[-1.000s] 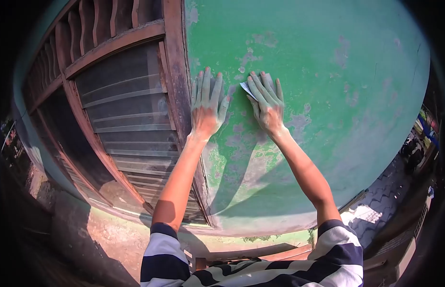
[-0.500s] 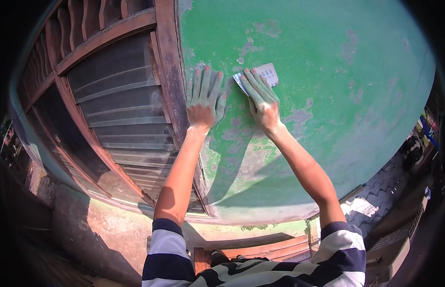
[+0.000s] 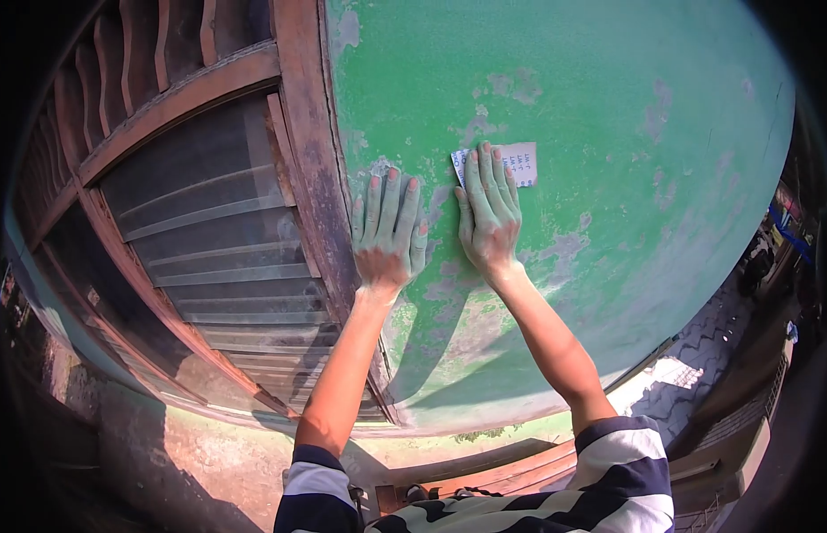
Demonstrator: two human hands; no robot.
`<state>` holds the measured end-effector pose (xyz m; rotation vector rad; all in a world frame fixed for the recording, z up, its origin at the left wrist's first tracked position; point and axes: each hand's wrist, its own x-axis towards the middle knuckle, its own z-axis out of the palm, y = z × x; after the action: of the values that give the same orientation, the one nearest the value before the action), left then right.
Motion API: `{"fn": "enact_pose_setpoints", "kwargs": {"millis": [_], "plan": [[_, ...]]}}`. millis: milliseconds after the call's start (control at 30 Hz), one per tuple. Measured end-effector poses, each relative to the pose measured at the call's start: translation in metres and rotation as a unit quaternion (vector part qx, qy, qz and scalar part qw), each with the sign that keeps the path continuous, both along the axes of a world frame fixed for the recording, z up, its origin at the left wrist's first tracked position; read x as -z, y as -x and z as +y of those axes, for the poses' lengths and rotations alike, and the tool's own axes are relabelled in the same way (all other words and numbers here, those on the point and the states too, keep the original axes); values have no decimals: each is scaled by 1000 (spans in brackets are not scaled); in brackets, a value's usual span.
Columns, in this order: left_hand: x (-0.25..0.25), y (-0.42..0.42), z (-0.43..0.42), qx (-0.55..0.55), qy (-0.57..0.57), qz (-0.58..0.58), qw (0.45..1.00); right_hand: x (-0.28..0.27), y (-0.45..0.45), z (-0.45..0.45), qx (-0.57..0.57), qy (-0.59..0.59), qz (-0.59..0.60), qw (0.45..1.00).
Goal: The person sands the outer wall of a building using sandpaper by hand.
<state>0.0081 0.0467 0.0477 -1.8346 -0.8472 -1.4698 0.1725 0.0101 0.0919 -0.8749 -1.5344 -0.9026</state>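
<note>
My right hand (image 3: pixel 491 218) presses a folded sheet of sandpaper (image 3: pixel 524 163), white-backed with blue print, flat against the green wall (image 3: pixel 600 107). Its fingers are together over the sheet, whose right part and left edge show. My left hand (image 3: pixel 387 240) lies open on the wall beside the window frame, palm down with the fingers slightly apart, holding nothing. Pale dust coats both hands. Around them the paint is worn into greyish patches (image 3: pixel 564 249).
On the left stands a reddish-brown wooden window frame (image 3: pixel 309 133) with glass louvres (image 3: pixel 218 213). Below me is a wooden bench (image 3: pixel 511 471) beside the wall. Patterned paving (image 3: pixel 698 346) shows at the right.
Both hands appear lower in view, as the camera view has shifted too. My right hand and the sandpaper have turned more upright and sit slightly farther right.
</note>
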Motion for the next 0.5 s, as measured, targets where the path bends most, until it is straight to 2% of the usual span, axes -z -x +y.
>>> {"fn": "enact_pose_setpoints", "kwargs": {"millis": [100, 167, 233, 300, 367, 433, 500], "plan": [[0, 5, -1, 43, -3, -8, 999, 111, 12, -10, 4, 119, -28, 992], [1, 3, 0, 65, -2, -20, 998, 115, 7, -9, 5, 120, -54, 991], [1, 5, 1, 118, -16, -38, 992, 71, 11, -8, 11, 86, -53, 995], [-1, 6, 1, 125, -29, -53, 990, 1, 17, -1, 23, 46, -57, 997], [2, 8, 0, 118, -36, -76, 989, -36, 27, 4, 29, -29, -9, 999], [4, 11, 3, 151, -43, -90, 984, 10, 32, 4, 54, -1, 18, 998], [5, 15, 5, 180, -52, -106, 977, 102, 35, 1, 75, 58, 35, 995]]}}
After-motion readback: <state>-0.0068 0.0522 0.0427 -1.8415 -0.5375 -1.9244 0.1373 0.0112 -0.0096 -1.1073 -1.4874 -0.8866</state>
